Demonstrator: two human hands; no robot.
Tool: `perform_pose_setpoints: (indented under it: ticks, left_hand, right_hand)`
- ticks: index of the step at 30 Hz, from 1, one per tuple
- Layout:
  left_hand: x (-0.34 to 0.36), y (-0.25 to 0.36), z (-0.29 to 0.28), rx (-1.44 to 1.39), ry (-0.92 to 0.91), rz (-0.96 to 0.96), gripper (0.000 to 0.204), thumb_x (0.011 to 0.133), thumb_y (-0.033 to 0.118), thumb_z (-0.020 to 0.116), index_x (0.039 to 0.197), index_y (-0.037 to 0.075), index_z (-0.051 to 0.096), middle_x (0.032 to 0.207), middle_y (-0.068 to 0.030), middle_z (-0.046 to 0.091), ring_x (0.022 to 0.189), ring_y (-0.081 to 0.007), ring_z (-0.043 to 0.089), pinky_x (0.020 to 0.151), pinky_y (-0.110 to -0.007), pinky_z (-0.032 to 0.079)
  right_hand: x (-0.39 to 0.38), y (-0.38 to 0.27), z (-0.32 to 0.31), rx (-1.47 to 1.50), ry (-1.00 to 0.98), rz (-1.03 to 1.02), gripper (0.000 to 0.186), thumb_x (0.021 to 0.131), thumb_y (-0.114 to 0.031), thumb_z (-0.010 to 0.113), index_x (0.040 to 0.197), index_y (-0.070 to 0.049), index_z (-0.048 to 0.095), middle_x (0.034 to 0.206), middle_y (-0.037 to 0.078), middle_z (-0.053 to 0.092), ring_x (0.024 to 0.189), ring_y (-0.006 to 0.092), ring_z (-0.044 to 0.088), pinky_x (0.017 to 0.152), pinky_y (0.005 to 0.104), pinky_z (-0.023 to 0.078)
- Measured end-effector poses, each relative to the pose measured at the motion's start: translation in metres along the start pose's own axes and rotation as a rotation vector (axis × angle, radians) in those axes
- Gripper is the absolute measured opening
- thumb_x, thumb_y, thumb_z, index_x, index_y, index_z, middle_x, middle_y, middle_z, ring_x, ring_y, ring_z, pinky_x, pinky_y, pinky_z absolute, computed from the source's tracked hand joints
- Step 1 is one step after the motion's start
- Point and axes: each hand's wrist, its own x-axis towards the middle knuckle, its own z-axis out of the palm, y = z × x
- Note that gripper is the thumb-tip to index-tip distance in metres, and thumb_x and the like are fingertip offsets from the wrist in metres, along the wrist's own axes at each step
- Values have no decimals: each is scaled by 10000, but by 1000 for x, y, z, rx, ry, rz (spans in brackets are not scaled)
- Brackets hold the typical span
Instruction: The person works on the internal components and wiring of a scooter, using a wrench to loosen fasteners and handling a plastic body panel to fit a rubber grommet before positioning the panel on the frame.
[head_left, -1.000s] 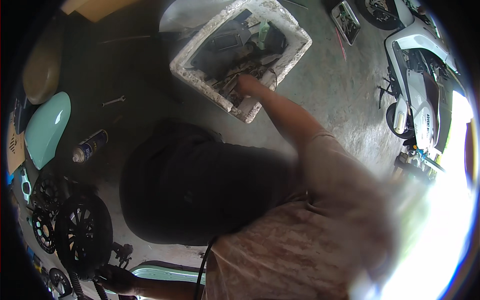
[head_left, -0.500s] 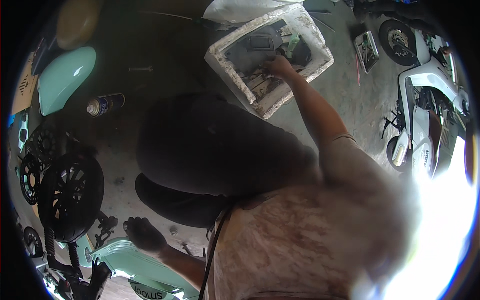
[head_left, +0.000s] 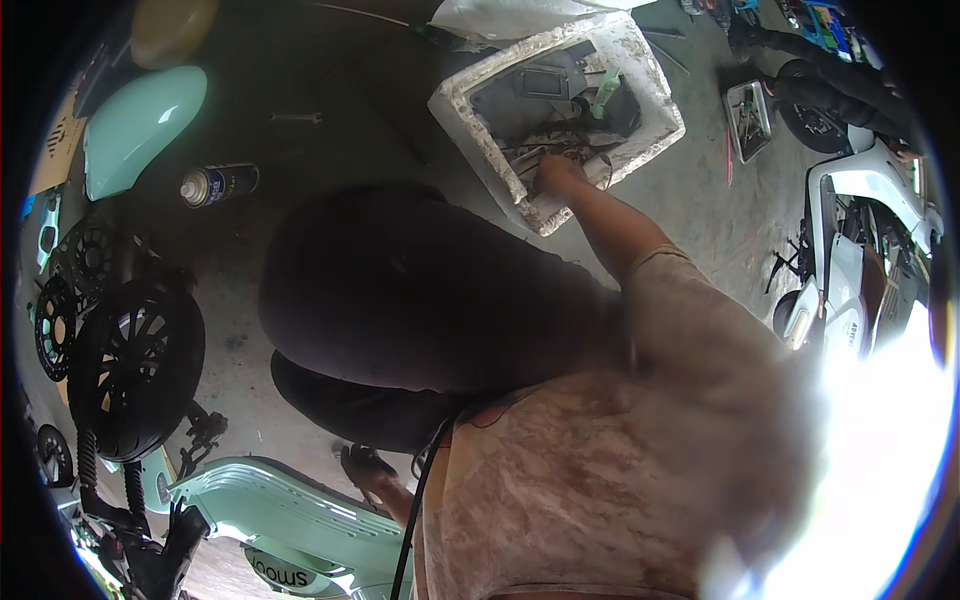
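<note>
My right hand (head_left: 558,174) reaches down into a dirty white foam box (head_left: 462,140). Its fingers are curled among metal parts, so whatever they hold is hidden. Inside the box lie a dark grey plate with a rectangular frame (head_left: 545,82) and a pale green piece (head_left: 606,92). Down by the floor, beside my dark-clothed knee, my left hand (head_left: 368,468) looks dark, with its fingers bent downward. Anything in its grip cannot be made out. Just below that hand lies a mint-green scooter body panel (head_left: 290,500).
A spray can (head_left: 220,185) and a wrench (head_left: 297,118) lie on the floor. At left are a black-tyred wheel (head_left: 135,370) and a mint-green cover (head_left: 145,130). A metal tray (head_left: 748,122) and a white scooter (head_left: 845,260) are at right, with another person's dark-clothed limbs (head_left: 830,75) behind.
My right hand has shifted toward the near edge inside the box. My left hand has moved right, closer to my knee. A person's dark-clothed limbs show more at the upper right.
</note>
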Motion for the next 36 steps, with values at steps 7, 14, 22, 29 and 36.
perform_pose_setpoints:
  ticks: [7,14,22,29,36]
  left_hand:
    - [15,-119,-88,1736,-266,970,127,702,127,664,660,53,569,634,-93,550,577,-220,542,519,-345,466]
    - [-4,-258,-130,810,303,350,179,875,147,529,986,17,581,829,-102,608,742,-218,600,603,-328,511]
    - [-28,-265,-18,493,236,-101,630,737,445,726,1125,-14,534,1077,-271,591,1041,-377,573,860,-420,461]
    - [-10,-192,63,791,191,43,943,695,516,753,1325,-65,359,1282,-315,420,1181,-410,461,924,-453,434]
    - [45,-201,65,886,188,-206,951,624,721,670,1122,-81,549,1086,-281,577,1020,-396,563,864,-464,454]
  right_hand:
    - [12,-6,0,98,125,-153,366,765,-259,650,1048,-26,630,1090,190,624,1027,335,602,860,426,485]
    - [4,12,-47,315,309,-227,347,782,-229,641,1053,-12,621,1077,190,625,1008,323,608,852,411,491]
    - [14,22,-106,296,413,-229,326,802,-196,631,1059,4,610,1062,189,627,987,309,615,844,395,497]
    - [16,16,-143,298,473,-248,308,819,-167,622,1064,18,601,1049,188,628,968,296,621,837,380,503]
    - [17,3,-172,308,522,-292,289,836,-137,614,1069,32,592,1036,187,629,950,284,627,830,366,508]
